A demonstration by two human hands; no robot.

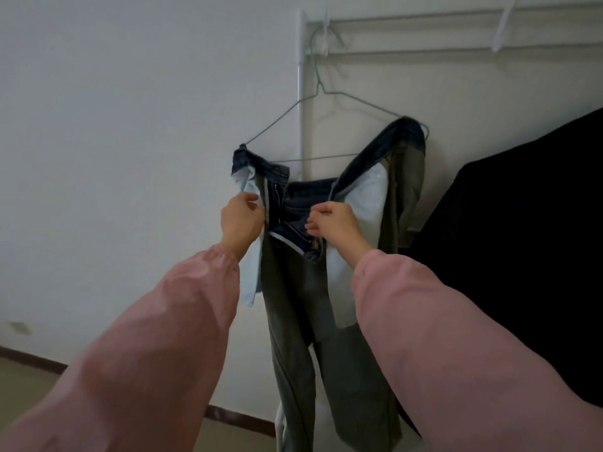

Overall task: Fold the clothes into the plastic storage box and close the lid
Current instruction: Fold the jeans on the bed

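Note:
A pair of jeans (303,305), turned inside out with white pocket linings showing, hangs by its waistband from a thin green wire hanger (329,125). The hanger hooks onto a white clothes rail (424,17) high on the wall. My left hand (239,223) grips the left side of the open fly near the waistband. My right hand (334,223) pinches the right side of the fly beside the button. Both arms wear pink sleeves. The plastic storage box is out of view.
A large black garment (522,256) hangs at the right, close to the jeans. A white upright post (301,76) of the rack runs down behind the hanger. A white wall fills the left, with a dark skirting board (32,358) and pale floor below.

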